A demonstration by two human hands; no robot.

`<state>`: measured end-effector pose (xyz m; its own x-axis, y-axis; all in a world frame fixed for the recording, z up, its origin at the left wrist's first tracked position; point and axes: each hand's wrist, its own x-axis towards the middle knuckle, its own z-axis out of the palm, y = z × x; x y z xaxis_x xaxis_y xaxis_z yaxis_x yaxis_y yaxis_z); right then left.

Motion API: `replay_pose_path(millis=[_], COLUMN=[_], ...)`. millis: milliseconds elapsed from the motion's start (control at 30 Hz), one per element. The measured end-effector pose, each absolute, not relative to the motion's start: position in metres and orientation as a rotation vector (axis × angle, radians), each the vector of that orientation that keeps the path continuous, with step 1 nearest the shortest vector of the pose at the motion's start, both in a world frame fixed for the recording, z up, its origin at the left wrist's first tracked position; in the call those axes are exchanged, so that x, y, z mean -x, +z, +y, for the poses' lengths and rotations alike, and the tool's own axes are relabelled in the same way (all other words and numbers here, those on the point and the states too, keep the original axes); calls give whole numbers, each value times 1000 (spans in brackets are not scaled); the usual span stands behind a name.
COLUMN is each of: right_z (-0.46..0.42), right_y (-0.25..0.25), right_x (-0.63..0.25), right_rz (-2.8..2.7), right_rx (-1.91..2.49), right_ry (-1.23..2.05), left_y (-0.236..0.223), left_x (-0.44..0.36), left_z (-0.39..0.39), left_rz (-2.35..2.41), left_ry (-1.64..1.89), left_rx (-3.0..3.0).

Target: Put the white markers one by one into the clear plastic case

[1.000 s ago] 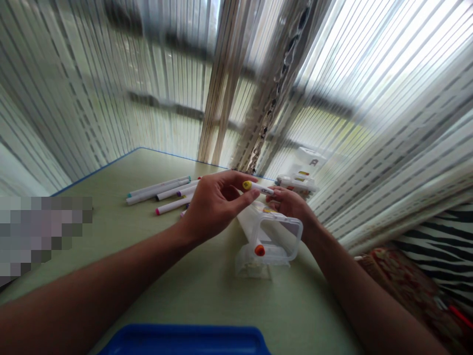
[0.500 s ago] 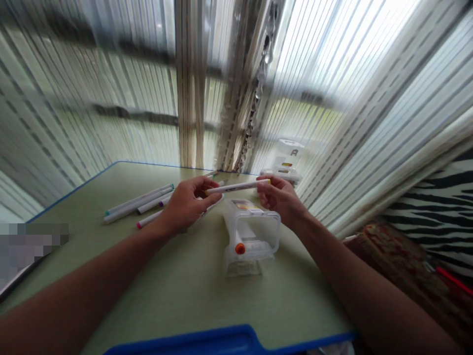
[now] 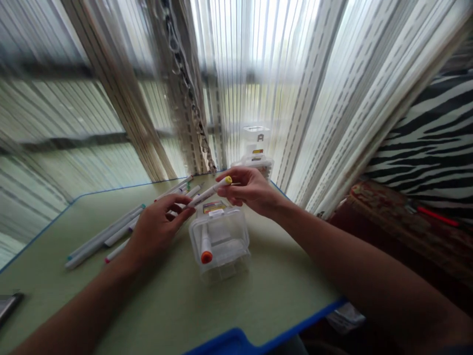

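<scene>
A white marker with a yellow end (image 3: 208, 192) is held between both hands above the table, tilted up to the right. My left hand (image 3: 162, 217) pinches its lower end. Near the yellow end, the fingers of my right hand (image 3: 251, 190) are closed on it. Just below stands a clear plastic case (image 3: 231, 236), its open side facing me. Inside the case lies a marker with an orange end (image 3: 206, 249). Several white markers (image 3: 107, 231) with coloured ends lie to the left of and behind my left hand, which partly hides them.
Another clear case (image 3: 254, 155) stands at the table's far edge by the string curtain (image 3: 266, 88). The green table (image 3: 155, 305) has a blue rim. A dark-edged device (image 3: 10, 306) lies at the left, and zebra-striped fabric (image 3: 428, 133) is on the right.
The view has turned to the right, so things appear farther left. The yellow-ended marker has gone from nearly level to tilted, its yellow end higher and turned more toward me.
</scene>
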<state>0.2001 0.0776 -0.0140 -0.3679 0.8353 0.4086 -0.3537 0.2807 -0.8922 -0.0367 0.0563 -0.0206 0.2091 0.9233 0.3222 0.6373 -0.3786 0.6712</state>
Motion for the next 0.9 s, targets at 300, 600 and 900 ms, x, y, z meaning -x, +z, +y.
replay_pose_path(millis=[300,600,900], right_z=[77,81,85], right_y=[-12,-14,-23], right_x=[-200,-205,-204], right_rz=[-1455,-1297,-1134], right_rx=[471,635,894], right_ry=[1352,1318,1406], left_y=[-22,-21,-18], left_x=[39,34,29], left_z=[59,52,40], left_rz=[1484,1449,1310], left_ry=[977,1077,1317], left_rx=[-2102,-2159,-2187])
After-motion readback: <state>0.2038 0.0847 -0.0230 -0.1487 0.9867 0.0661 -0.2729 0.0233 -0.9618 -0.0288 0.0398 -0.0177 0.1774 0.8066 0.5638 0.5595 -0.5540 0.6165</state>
